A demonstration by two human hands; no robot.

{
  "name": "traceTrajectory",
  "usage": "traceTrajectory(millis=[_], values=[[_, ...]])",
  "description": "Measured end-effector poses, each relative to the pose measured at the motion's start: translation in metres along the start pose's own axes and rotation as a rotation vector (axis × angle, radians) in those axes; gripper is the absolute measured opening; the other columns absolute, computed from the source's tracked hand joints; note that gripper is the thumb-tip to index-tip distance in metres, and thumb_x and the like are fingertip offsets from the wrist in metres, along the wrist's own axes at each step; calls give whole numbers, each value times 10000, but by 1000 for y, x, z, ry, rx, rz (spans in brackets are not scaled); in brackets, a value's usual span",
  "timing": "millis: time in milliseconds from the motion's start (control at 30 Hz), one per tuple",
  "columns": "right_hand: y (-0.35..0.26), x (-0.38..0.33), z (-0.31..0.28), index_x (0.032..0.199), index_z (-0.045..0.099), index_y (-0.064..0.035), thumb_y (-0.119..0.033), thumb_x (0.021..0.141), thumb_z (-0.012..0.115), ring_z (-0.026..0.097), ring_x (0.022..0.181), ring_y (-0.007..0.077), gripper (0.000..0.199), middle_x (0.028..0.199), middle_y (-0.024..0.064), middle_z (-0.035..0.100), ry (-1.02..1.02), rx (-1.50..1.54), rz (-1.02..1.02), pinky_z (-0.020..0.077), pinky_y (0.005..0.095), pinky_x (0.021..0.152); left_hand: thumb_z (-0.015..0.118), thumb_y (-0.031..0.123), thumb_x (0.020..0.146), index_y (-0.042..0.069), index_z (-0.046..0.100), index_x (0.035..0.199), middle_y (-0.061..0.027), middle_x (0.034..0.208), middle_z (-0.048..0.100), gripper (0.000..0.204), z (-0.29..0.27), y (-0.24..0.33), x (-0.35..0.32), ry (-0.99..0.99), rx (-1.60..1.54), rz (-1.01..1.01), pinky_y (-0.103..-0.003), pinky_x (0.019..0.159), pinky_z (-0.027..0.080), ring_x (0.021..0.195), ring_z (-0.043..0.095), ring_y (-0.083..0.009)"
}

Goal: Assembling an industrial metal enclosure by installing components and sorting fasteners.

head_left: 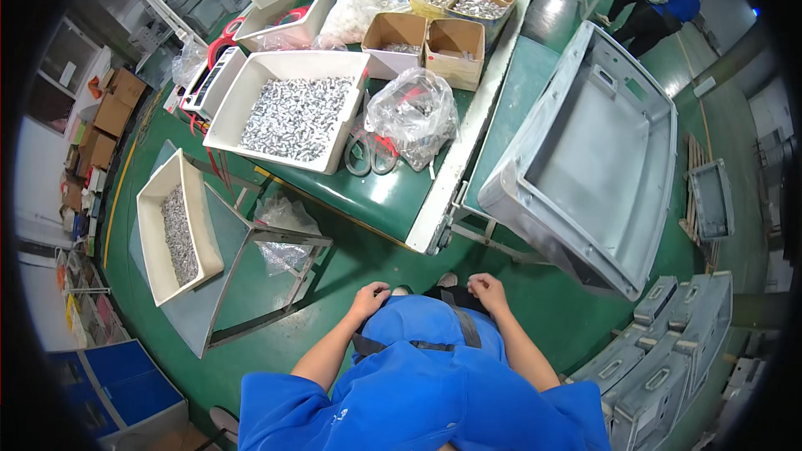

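Note:
My left hand [369, 299] and my right hand [487, 288] are both down at my waist, fingers curled on the hem of my blue top [426, 367] beside a dark strap [464, 326]. Neither hand holds a loose object. In front of me stands a green worktable [380, 196]. On it sits a white tray of small metal parts [294, 117], a clear plastic bag of parts [413, 113] and scissors [370, 154] between them.
A second white tray of metal parts [177, 234] rests on a low metal stand at my left. Cardboard boxes [426, 38] and bins fill the table's far end. A large grey crate [589, 159] tilts at my right, with stacked grey crates [668, 359] below. People in blue stand far back.

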State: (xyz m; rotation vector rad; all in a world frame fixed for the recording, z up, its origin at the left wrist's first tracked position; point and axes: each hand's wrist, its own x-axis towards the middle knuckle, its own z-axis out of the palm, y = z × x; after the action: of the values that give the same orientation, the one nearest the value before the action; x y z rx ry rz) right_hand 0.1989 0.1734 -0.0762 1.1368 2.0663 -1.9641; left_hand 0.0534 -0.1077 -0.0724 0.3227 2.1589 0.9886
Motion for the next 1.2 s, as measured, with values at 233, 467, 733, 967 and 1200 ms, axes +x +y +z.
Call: traceTrajectory(millis=[233, 467, 733, 967, 1200], values=[[-84, -13, -7, 944, 612, -54, -159, 794, 584, 590, 710, 122, 185, 798, 77, 635, -142, -315, -116, 464, 256, 662, 524, 70, 834, 9, 586, 983, -93, 818, 624, 173, -34, 141, 39, 120, -561, 163, -238, 648, 481, 704, 594, -114], [-156, 16, 5, 963, 598, -40, -163, 804, 561, 590, 718, 141, 204, 827, 84, 623, -106, -285, -268, 466, 259, 660, 528, 31, 820, -27, 591, 901, -71, 812, 586, 118, -129, 335, 166, 308, -237, 885, -230, 644, 450, 699, 555, -114], [-169, 15, 76, 975, 604, -59, -157, 801, 570, 591, 712, 140, 202, 837, 75, 631, 154, -124, -49, 469, 264, 659, 551, 39, 692, 48, 632, 909, -149, 895, 603, 232, -149, 409, 407, 133, 552, 909, -375, 743, 464, 833, 585, -303], [-131, -12, 97, 976, 593, -47, -159, 817, 563, 616, 765, 161, 197, 864, 94, 634, 434, 44, 179, 481, 265, 683, 503, 91, 750, 85, 585, 923, -90, 971, 553, 191, -102, 395, 499, 15, 1102, 1073, -368, 711, 495, 875, 573, -260], [-141, -11, 84, 1002, 596, -66, -219, 821, 557, 614, 782, 167, 240, 876, 89, 634, 423, 27, 271, 479, 269, 704, 554, 94, 703, 61, 652, 732, -136, 810, 620, 108, -95, 409, 487, 148, 1281, 871, -351, 642, 508, 765, 622, -262]])
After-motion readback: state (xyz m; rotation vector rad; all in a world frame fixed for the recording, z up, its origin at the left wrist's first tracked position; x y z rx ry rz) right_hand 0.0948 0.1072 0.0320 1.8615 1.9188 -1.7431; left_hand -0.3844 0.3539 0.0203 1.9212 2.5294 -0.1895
